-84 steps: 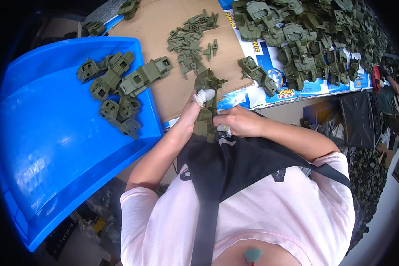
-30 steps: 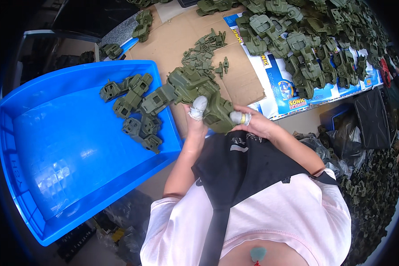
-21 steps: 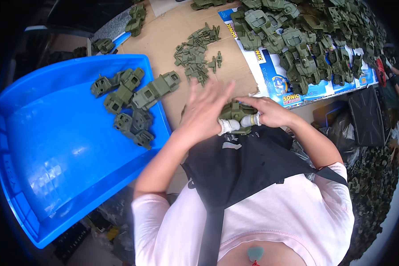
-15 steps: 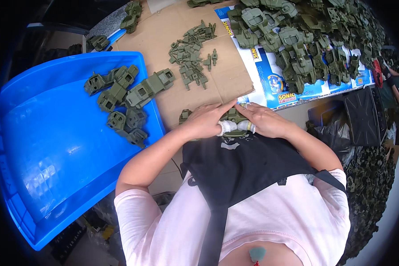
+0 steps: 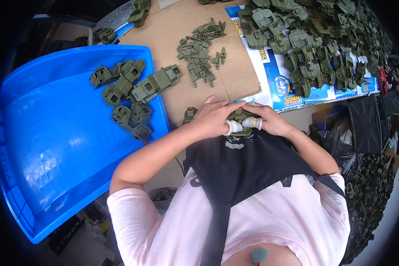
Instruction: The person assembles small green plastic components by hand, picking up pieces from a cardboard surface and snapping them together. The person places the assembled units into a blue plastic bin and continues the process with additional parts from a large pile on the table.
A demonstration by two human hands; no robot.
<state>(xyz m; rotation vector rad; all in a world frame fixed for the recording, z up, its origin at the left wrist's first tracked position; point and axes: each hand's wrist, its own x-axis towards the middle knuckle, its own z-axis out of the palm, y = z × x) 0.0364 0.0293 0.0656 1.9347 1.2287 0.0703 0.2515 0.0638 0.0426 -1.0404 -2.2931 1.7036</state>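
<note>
Close to my apron, an olive-green plastic toy vehicle body point(image 5: 240, 114) is held between my hands. My left hand point(image 5: 212, 119) grips it from the left, its index finger stretched along the far side. From the right, my right hand point(image 5: 270, 122) closes on the same part, and the fingertips of both hands nearly meet. White wrappings cover both thumbs, which press on the near side of the part. Fingers hide much of it. Another green piece point(image 5: 189, 114) shows just left of my left hand; whether it joins the held part I cannot tell.
Small green plastic pieces point(image 5: 200, 53) lie heaped on the cardboard point(image 5: 235, 80). A blue tray point(image 5: 44, 128) at the left has several green vehicle bodies point(image 5: 157, 84) at its right edge. More bodies point(image 5: 301, 42) pile up at the far right on printed sheets point(image 5: 275, 66).
The whole view has shifted slightly, with the table things now a little farther right. My left hand's fingers have lifted and spread somewhat; both hands still hold the vehicle body.
</note>
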